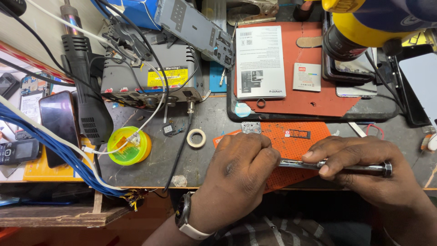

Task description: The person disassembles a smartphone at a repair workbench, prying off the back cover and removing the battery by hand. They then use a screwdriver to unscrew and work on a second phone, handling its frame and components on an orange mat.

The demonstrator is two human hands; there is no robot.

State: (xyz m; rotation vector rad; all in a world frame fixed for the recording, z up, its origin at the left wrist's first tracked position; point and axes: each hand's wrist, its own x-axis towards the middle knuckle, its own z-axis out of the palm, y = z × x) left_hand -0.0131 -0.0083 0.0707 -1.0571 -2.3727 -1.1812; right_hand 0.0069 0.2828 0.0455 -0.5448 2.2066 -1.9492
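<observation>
Screwdriver point(337, 167) lies level along nine-to-three over the orange mat point(296, 141), my right hand point(359, 166) pinching its shaft. Its tip points to nine, into my left hand point(241, 168), curled closed; whether it grips anything, I cannot tell.

Slim metal screwdriver point(346, 167), lying level (shaft pointing left), above an orange perforated mat point(296, 141), tip hidden.

Both hands, left hand point(241, 171) and right hand point(364, 166), grip a metal screwdriver point(337, 167) over an orange mat point(296, 136).
</observation>
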